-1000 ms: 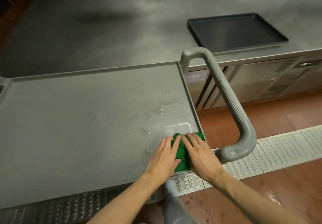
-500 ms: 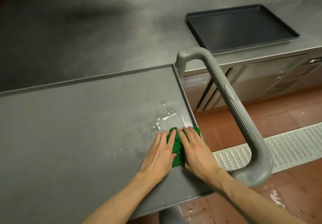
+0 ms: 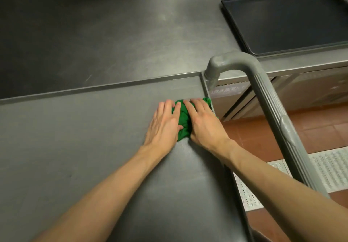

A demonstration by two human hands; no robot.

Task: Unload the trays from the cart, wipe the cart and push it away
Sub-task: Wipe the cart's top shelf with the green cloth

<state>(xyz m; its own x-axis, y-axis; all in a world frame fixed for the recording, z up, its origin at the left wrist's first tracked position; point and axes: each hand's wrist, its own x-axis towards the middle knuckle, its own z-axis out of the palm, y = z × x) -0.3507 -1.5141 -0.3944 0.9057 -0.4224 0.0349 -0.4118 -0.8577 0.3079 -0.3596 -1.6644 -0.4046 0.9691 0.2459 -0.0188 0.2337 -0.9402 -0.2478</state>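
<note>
**Op:** Both hands flat, centre of frame. My left hand [image 3: 165, 124] lies palm down, fingers straight and close together, its thumb side pressing on the green cloth [image 3: 183, 124]. My right hand [image 3: 204, 122] does the same from the other side, fingers straight and laid over the cloth's right half. Neither hand curls round it; they press it.

**Log:** Cloth position?

**Op:** Bunched between and under the two hands, on the cart [image 3: 94, 157] top. A tuft of it shows past my right fingertips, touching the cart's raised right rim.

**Log:** And the cart itself?

**Op:** Grey top fills the lower left of the frame. Its far edge butts against the steel counter [image 3: 113, 34], which takes up the upper left. The grey ribbed cart handle [image 3: 267, 98] rises at the cart's far right corner, bends, and runs down toward the lower right of frame, beside my right forearm.

**Log:** Trays?

**Op:** One dark tray [image 3: 288, 19], upper right of frame, sitting on the counter near its front edge, well apart from the cloth. I cannot tell whether more lie under it.

**Log:** Floor?

**Op:** Red-brown tiles [image 3: 263, 134] right of the cart, and a perforated metal drain grate [image 3: 331, 168] at lower right.
</note>
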